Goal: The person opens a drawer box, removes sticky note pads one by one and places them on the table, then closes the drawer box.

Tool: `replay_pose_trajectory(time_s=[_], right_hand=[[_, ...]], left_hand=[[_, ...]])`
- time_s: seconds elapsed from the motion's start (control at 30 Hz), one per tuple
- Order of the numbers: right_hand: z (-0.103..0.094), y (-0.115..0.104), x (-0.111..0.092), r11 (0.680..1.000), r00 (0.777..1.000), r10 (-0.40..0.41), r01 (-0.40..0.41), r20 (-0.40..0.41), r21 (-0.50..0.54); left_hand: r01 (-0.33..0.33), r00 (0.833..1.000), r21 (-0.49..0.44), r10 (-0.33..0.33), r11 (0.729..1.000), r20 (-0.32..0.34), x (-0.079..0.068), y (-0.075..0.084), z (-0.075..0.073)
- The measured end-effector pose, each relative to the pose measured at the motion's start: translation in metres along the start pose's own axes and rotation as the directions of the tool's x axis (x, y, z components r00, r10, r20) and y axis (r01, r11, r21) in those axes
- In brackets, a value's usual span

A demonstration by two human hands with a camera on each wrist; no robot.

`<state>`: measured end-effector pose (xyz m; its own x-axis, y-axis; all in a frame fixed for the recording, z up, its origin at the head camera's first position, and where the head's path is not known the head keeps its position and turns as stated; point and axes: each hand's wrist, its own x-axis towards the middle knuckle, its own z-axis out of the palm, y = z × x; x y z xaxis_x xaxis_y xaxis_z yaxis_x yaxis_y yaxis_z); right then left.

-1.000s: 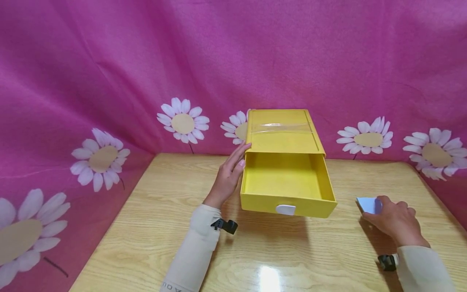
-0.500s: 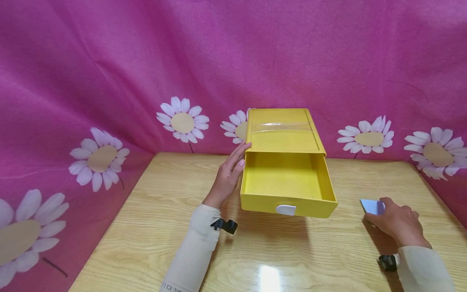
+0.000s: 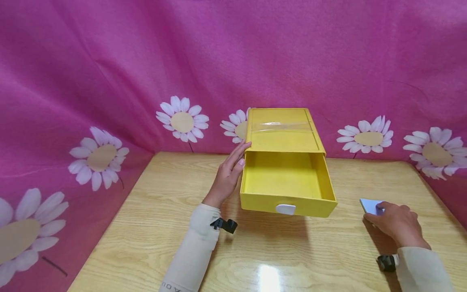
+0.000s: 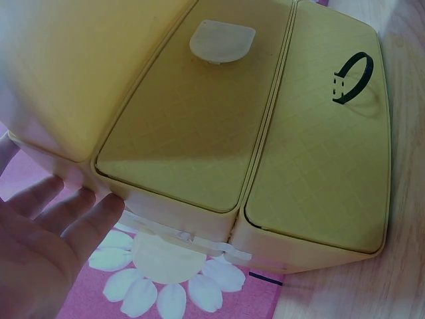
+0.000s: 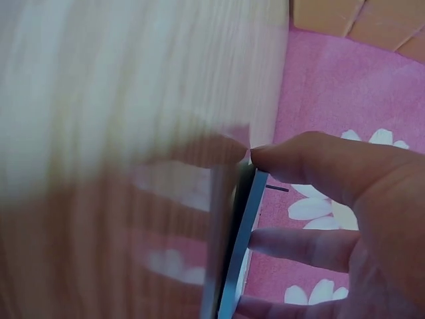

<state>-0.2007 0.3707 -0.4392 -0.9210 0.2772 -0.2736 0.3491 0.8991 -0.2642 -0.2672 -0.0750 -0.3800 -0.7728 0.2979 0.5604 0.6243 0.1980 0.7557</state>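
Note:
A yellow drawer unit (image 3: 279,134) stands at the back of the table, its top drawer (image 3: 288,207) pulled out and bare inside. My left hand (image 3: 224,182) lies against the unit's left side, fingers extended along it near the front edge. In the left wrist view, those fingertips (image 4: 109,206) touch the side wall beside the upper drawers. To the right of the unit, my right hand (image 3: 399,223) holds a thin, light blue flat piece (image 3: 368,206) low at the tabletop. Thumb at its edge and fingers on its face show in the right wrist view; the hand hides much of it.
Two lower drawers are closed; a white tab (image 4: 222,41) and a black loop (image 4: 358,78) serve as pulls. Clear tape (image 3: 281,127) crosses the unit's top. A pink cloth (image 3: 204,48) with daisies hangs behind the wooden table (image 3: 164,211).
The right hand and the light blue piece have shifted slightly right and toward me, then stayed nearly still. The left hand and the open drawer keep their place.

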Motion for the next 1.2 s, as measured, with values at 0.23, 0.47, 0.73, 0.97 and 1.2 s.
replay_pose_trajectory(time_s=[0.23, 0.47, 0.73, 0.97, 1.2], right_hand=[[0.0, 0.001, 0.0, 1.0, 1.0, -0.023, 0.023, -0.018, -0.001], [0.002, 0.002, 0.0, 0.999, 0.999, -0.05, 0.05, -0.02, -0.01], [0.001, 0.0, -0.003, 1.0, 1.0, -0.023, 0.023, -0.008, -0.013], [0.004, 0.003, -0.003, 1.0, 1.0, 0.013, -0.013, 0.015, 0.017], [0.003, 0.006, 0.0, 1.0, 1.0, -0.02, 0.02, 0.011, -0.015]], left_hand=[[0.02, 1.0, -0.005, -0.02, 1.0, 0.003, -0.001, 0.017, -0.002], [0.02, 1.0, -0.007, -0.02, 1.0, 0.0, -0.001, 0.026, -0.004], [-0.003, 1.0, -0.012, 0.003, 1.0, 0.001, 0.001, 0.001, 0.0], [-0.01, 1.0, -0.004, 0.01, 1.0, 0.008, 0.001, -0.001, 0.0], [-0.025, 1.0, -0.008, 0.025, 1.0, 0.007, 0.001, -0.001, -0.001]])
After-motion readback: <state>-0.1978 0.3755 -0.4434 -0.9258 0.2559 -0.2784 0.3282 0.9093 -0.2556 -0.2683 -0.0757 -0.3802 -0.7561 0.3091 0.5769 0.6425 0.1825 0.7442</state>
